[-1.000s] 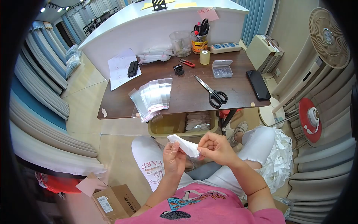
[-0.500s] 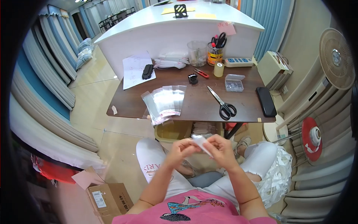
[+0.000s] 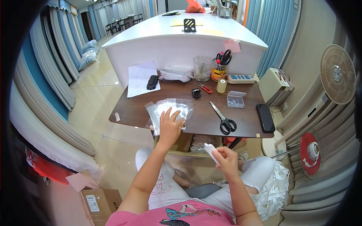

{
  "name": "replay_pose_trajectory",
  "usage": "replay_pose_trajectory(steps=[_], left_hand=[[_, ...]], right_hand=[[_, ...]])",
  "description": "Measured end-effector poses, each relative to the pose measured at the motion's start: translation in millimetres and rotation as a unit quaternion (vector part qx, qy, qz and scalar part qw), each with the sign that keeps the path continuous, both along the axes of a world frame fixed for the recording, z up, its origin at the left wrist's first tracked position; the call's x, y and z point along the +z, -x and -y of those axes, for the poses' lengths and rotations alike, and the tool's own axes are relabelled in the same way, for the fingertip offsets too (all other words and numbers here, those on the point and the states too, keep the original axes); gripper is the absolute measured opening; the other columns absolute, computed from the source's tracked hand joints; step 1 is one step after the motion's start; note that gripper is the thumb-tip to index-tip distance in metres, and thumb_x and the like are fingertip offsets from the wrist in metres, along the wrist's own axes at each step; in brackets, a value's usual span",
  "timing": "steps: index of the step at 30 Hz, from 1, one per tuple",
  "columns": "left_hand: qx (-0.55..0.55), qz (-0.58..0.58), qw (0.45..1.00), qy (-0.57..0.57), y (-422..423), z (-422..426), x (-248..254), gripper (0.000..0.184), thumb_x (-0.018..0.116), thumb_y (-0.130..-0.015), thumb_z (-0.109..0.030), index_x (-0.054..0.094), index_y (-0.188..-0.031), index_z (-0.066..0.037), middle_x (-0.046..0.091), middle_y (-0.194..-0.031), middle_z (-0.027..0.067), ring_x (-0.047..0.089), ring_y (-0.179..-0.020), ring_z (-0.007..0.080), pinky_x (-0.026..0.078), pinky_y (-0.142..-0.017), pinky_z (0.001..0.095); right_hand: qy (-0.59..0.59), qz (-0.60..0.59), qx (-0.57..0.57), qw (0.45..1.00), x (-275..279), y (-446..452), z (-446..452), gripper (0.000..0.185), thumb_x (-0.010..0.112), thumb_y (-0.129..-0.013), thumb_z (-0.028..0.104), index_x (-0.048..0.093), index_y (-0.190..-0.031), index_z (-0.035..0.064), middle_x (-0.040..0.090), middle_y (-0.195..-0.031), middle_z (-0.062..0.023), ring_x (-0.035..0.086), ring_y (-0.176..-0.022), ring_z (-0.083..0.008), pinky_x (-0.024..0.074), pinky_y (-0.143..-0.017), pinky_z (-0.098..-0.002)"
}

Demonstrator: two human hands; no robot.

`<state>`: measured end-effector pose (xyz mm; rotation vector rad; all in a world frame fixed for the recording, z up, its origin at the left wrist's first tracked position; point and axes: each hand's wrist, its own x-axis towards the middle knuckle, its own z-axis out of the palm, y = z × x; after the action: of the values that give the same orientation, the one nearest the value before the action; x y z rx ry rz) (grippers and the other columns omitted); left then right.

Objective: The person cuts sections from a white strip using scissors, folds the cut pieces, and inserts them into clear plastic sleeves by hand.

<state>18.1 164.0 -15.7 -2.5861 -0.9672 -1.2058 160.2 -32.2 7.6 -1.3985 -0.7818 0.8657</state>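
Note:
My left hand [image 3: 171,126] rests on a fanned stack of clear plastic bags [image 3: 154,113] at the front left of the brown table [image 3: 203,126]. Its fingers are spread over the bags. Above my right knee, my right hand [image 3: 226,160] grips a small white strip-like piece [image 3: 211,151] between thumb and fingers; its exact kind cannot be made out. Nearest on the tabletop are black-handled scissors [image 3: 225,122], lying with blades pointing away, and a small clear plastic case [image 3: 235,101] with its lid up.
A phone [image 3: 265,118], tape roll [image 3: 221,86], red thread snips [image 3: 204,88], black clip-like object [image 3: 196,93] and power strip [image 3: 241,79] lie on the table. Under it is an open drawer or bin [image 3: 177,145]. White scraps fill a bag [image 3: 273,192] by my right leg. A fan [image 3: 337,74] stands right.
My left hand has left the white piece and reached forward onto the plastic bags. My right hand keeps the white piece, slightly lower and further right. The view has tilted up a little.

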Motion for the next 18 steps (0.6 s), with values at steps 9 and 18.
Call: replay_pose_trajectory(steps=[9,18], left_hand=[[-0.128,0.038,0.991,0.016,-2.6,81.2,5.9,0.033,0.063,-0.072,-0.017,0.057,-0.1,-0.001,0.056,-0.1,0.0127,0.052,-0.096,0.0305,0.043,-0.081,0.0394],[-0.266,0.271,0.525,0.762,33.3,101.4,29.4,0.014,0.057,-0.079,-0.005,0.06,-0.087,0.006,0.062,-0.082,0.0179,0.062,-0.076,0.0241,0.053,-0.068,0.0322]], right_hand=[[-0.037,-0.151,0.011,0.988,-0.6,-14.7,-68.3,0.015,0.06,-0.078,0.017,0.058,-0.08,0.0024,0.061,-0.083,-0.0051,0.045,-0.043,-0.0027,0.0326,-0.034,-0.0154],[0.001,-0.148,0.162,0.976,29.9,10.7,-37.5,0.016,0.063,-0.077,0.016,0.06,-0.08,0.001,0.057,-0.064,-0.0018,0.045,-0.043,-0.0018,0.0325,-0.035,-0.014]])
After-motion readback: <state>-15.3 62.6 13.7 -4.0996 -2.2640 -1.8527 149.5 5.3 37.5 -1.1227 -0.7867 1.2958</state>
